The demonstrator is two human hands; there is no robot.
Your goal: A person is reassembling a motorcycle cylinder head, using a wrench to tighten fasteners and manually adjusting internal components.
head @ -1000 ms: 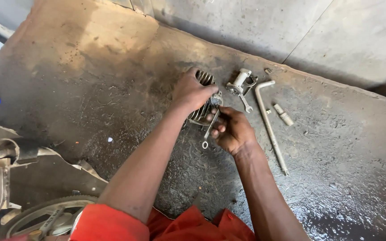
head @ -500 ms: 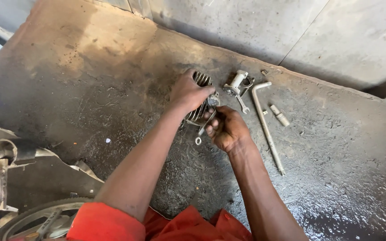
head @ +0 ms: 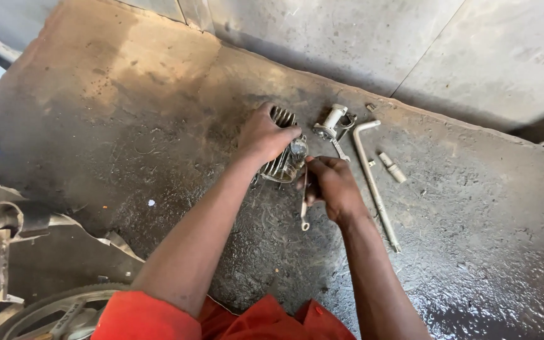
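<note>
Left hand (head: 264, 133): fingers closed over the finned metal part (head: 279, 165), pinning it to the concrete floor (head: 158, 126).
Right hand (head: 330, 184): fingers gripping a small spanner (head: 303, 211) at the part's 4 o'clock edge.
Finned part: centre of view.
Long bent bar (head: 373, 182): at 3 o'clock, just beside the right hand.
Small fitting (head: 332, 123): at 1 o'clock.

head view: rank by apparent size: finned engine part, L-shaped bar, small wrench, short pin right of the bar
1. L-shaped bar, longest by far.
2. Finned engine part, bulkier but partly hidden under the left hand, so unsure.
3. Small wrench, partly covered by the right hand.
4. Short pin, smallest.
</note>
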